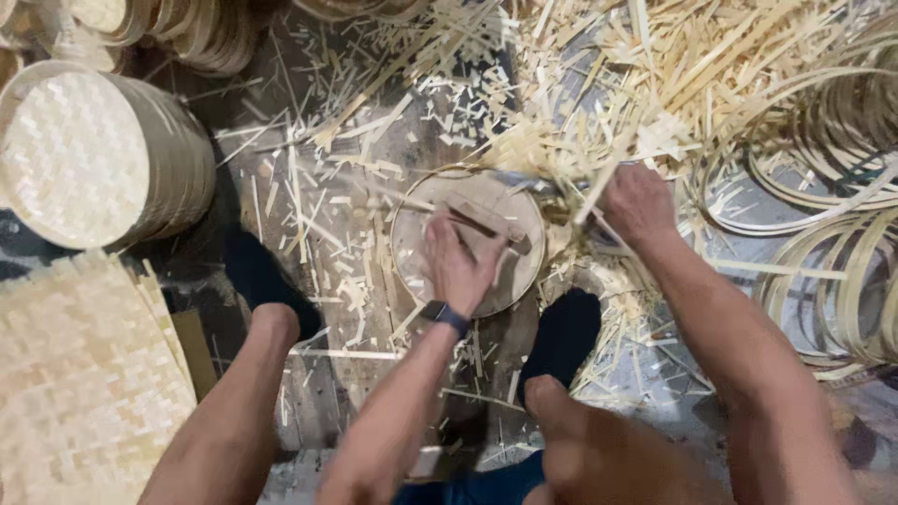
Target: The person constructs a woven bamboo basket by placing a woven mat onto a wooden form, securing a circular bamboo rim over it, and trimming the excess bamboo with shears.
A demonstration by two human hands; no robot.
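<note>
Head view: the person sits low over a floor [374,122] strewn with bamboo offcuts, knees and dark-socked feet framing the work. Between the feet lies a round bamboo tray [468,238] with a thin hoop rim. The left hand [458,262] is pressed flat on the tray, fingers spread over its woven face and pinning a darker strip against it; a dark band sits on that wrist. The right hand [639,201] is clenched around a cutting tool [533,182] at the tray's far right edge, where pale strip ends [599,178] stick out past the rim — the blade itself is blurred, so its exact kind is hard to tell.

To the left stands a stack of finished round trays [94,154], below it a pile of woven mats [79,383]; loose bamboo hoops [832,234] lie at the right.

Trimming here goes best, I judge, with the holding palm kept firm and well back from the blade, cuts made close along the rim — and the tray turned bit by bit rather than the wrist twisted.
</note>
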